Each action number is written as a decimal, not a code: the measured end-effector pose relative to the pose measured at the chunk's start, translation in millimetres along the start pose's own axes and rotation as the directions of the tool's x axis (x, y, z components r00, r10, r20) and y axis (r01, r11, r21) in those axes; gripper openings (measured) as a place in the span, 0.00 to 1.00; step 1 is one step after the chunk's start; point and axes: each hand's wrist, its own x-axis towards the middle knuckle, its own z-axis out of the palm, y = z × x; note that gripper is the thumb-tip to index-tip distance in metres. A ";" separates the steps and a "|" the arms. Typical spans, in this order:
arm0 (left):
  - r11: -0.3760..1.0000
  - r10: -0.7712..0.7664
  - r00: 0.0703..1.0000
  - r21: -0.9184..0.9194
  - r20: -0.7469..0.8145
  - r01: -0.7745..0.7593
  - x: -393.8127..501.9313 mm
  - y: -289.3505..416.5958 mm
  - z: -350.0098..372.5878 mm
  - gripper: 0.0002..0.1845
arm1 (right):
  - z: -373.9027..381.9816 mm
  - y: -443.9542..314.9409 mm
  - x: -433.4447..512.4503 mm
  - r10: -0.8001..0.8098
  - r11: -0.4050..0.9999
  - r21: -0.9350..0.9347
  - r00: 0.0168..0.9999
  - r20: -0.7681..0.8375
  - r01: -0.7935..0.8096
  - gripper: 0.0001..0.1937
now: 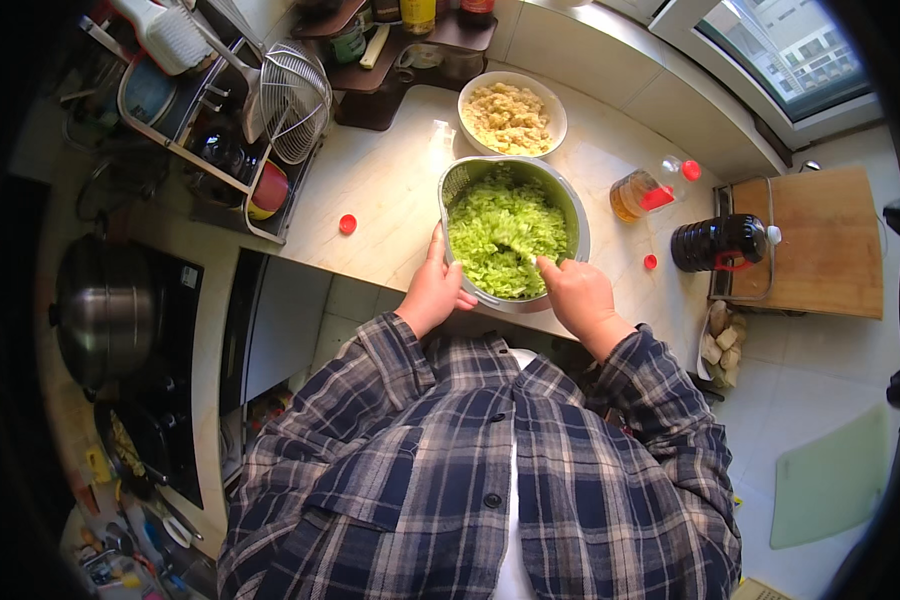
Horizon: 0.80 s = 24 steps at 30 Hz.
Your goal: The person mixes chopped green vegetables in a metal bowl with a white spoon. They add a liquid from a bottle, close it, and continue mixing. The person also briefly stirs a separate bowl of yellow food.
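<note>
A grey-green colander bowl (579, 217) with a perforated side sits near the counter's front edge, filled with finely chopped green vegetable (487, 225). My left hand (435, 285) grips its left rim, thumb up along the side and fingers underneath. Over the front right rim, my right hand (581, 296) is closed around a utensil (533, 261), of which only a small pale part shows. Its lower end is blurred or hidden among the green pieces. Just behind stands a white bowl (465, 112) of pale yellowish, lumpy minced filling (511, 116).
To the right are an oil bottle (634, 196), a dark sauce jug (709, 244) and a red cap (650, 262). Another red cap (347, 224) lies left. A utensil rack (195, 169) and a steel pot (105, 307) stand further left; a wooden board (825, 240) is at right.
</note>
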 end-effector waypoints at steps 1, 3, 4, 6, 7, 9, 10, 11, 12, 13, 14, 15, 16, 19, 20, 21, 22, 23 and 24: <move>1.000 -0.007 1.000 0.001 -0.001 0.007 -0.4 -0.8 0.1 0.39 | -0.2 1.4 2.1 0.004 1.000 -0.023 0.999 -0.045 -0.005 0.13; 1.000 -0.009 1.000 0.001 -0.003 0.009 0.3 -2.1 -0.4 0.39 | -2.7 8.8 7.7 0.063 0.995 -0.069 0.997 -0.033 -0.065 0.13; 1.000 -0.007 1.000 0.001 -0.006 0.007 0.4 -2.9 -0.4 0.39 | -3.0 15.2 12.9 0.075 0.994 -0.076 0.996 -0.054 -0.079 0.13; 1.000 -0.009 1.000 0.006 -0.011 0.009 0.5 -3.7 -0.2 0.39 | 2.2 23.9 24.4 0.100 0.990 -0.088 0.990 -0.102 -0.109 0.12; 1.000 -0.013 1.000 0.010 -0.012 0.013 0.7 -3.6 -0.1 0.39 | 8.3 24.7 31.0 0.128 0.988 -0.082 0.992 -0.022 -0.129 0.11; 1.000 -0.005 1.000 0.010 -0.011 0.005 0.9 -2.9 0.4 0.39 | 20.6 21.0 41.4 0.189 0.978 -0.106 0.978 0.088 -0.179 0.09; 1.000 0.007 1.000 0.005 -0.011 -0.007 0.4 -2.7 1.0 0.39 | 24.4 16.9 43.6 0.182 0.983 -0.079 0.954 0.239 -0.168 0.08; 1.000 0.019 1.000 0.001 -0.011 -0.019 0.0 -2.2 1.0 0.39 | 24.9 12.7 44.1 0.155 0.986 0.009 0.947 0.282 -0.164 0.08; 1.000 0.020 1.000 0.005 -0.008 -0.020 0.4 -1.5 0.5 0.39 | 21.3 10.9 43.8 0.142 0.988 0.038 0.969 0.202 -0.153 0.08; 1.000 0.017 1.000 0.006 -0.004 -0.017 0.2 -1.2 0.5 0.39 | 13.4 11.2 42.0 0.164 0.981 0.060 0.958 0.234 -0.182 0.09; 1.000 0.014 1.000 0.005 0.000 -0.014 -0.2 -1.2 0.7 0.39 | 0.0 15.9 39.5 0.135 0.978 0.139 0.979 0.150 -0.156 0.09; 1.000 0.014 1.000 0.004 -0.003 -0.014 -0.5 -1.5 1.0 0.39 | -15.0 20.5 37.0 0.166 0.967 0.177 0.980 0.106 -0.182 0.09; 1.000 0.017 1.000 -0.001 -0.007 -0.017 -0.5 -1.8 1.2 0.39 | -30.6 22.4 30.9 0.167 0.970 0.174 0.986 0.029 -0.170 0.09; 1.000 0.005 1.000 0.015 -0.008 -0.005 -1.0 -1.9 0.0 0.39 | -66.4 16.7 11.6 0.123 0.971 0.204 0.992 0.037 -0.128 0.07; 1.000 0.013 1.000 0.027 -0.004 -0.013 -1.0 -1.9 0.1 0.39 | -70.7 10.4 5.8 0.103 0.971 0.212 0.994 0.036 -0.108 0.06; 1.000 0.001 1.000 0.022 -0.006 0.000 -1.1 -2.0 0.1 0.39 | -73.5 5.2 -0.7 0.077 0.971 0.223 0.997 0.028 -0.081 0.06; 1.000 0.003 1.000 0.020 -0.006 -0.003 -0.9 -2.0 0.0 0.39 | -72.6 0.0 -6.2 0.047 0.971 0.233 0.998 0.051 -0.058 0.06; 1.000 0.004 1.000 0.023 -0.007 -0.004 -0.7 -2.1 0.1 0.39 | -68.6 -4.7 -10.8 0.015 0.962 0.273 0.999 0.031 -0.023 0.06; 1.000 0.007 1.000 0.017 -0.006 -0.007 -0.8 -2.2 0.1 0.39 | -63.5 -8.6 -15.8 0.003 0.962 0.271 0.998 0.068 -0.021 0.06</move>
